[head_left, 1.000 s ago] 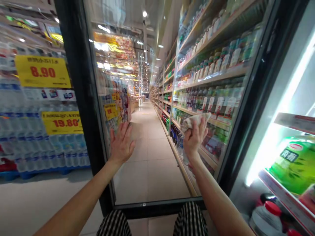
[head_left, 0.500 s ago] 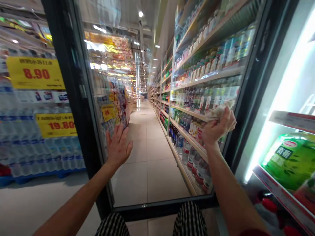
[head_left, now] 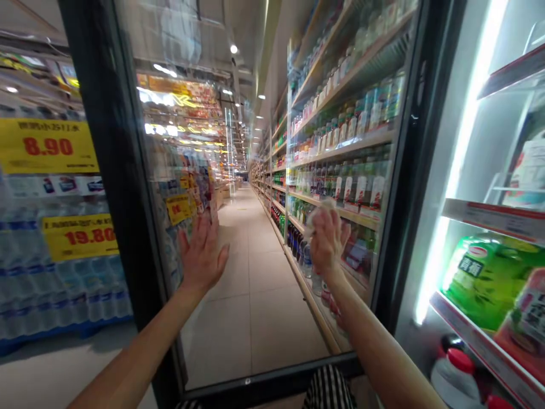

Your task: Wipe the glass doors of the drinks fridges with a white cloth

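Note:
A glass door (head_left: 238, 318) in a dark frame (head_left: 96, 170) fills the middle of the view, with an aisle and shelves showing in or through it. My left hand (head_left: 201, 255) lies at the left part of the glass, palm toward it, its fingers stretched and spread. My right hand (head_left: 330, 241) is at the right part of the glass, somewhat blurred. Under its fingers is a crumpled whitish cloth (head_left: 314, 216), pressed toward the pane and partly hidden by the hand.
To the right is a lit cooler with a green bottle pack (head_left: 479, 278) on a shelf (head_left: 494, 218) and a red-capped bottle (head_left: 457, 369) below. Stacked water bottles (head_left: 76, 295) with yellow price signs (head_left: 49, 145) stand left. My checkered knee (head_left: 330, 386) is near the door's bottom edge.
My right hand has moved left and a little down across the glass with the cloth. My left hand stays nearly in place. The view has shifted slightly to the right.

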The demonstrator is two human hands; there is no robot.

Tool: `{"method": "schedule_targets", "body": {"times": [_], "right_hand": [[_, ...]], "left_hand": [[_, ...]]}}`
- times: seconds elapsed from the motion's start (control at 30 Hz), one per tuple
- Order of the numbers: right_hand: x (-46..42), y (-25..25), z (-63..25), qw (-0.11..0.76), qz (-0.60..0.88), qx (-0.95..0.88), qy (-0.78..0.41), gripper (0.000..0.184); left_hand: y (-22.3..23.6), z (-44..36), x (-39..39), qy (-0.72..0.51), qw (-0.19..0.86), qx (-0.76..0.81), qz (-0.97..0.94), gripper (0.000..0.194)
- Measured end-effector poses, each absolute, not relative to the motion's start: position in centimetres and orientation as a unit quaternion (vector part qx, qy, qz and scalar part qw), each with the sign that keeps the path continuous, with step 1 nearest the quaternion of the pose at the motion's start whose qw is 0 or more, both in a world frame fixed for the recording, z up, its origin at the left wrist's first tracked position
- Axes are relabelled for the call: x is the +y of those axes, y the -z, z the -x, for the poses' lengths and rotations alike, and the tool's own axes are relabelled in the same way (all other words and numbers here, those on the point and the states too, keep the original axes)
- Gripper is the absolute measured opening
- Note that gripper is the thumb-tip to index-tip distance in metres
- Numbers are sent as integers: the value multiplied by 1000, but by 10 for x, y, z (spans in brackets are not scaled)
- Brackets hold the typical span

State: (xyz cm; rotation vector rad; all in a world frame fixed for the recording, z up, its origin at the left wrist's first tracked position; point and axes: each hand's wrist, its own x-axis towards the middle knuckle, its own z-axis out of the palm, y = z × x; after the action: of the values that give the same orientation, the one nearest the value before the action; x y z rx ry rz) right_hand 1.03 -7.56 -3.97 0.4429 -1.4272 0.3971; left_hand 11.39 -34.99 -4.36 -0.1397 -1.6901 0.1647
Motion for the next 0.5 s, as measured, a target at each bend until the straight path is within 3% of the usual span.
{"method": "schedule_targets", "body": {"times": [0.13, 0.27, 0.33, 0.5], "right_hand": [[-92, 34, -22, 684, -87, -669, -277, 53], [-138, 66, -55, 607, -305, -718, -155, 52], [-132, 74, -54, 602, -341, -712, -121, 49], [-89, 62, -29, 650, -79, -707, -268, 52]], "left_hand": [[34, -108, -347, -61, 659, -748, 53, 66], [37, -107, -349, -43, 652, -755, 56, 64], [38, -108, -349, -36, 646, -760, 59, 64], [39, -108, -344, -36, 652, -755, 53, 67]]}}
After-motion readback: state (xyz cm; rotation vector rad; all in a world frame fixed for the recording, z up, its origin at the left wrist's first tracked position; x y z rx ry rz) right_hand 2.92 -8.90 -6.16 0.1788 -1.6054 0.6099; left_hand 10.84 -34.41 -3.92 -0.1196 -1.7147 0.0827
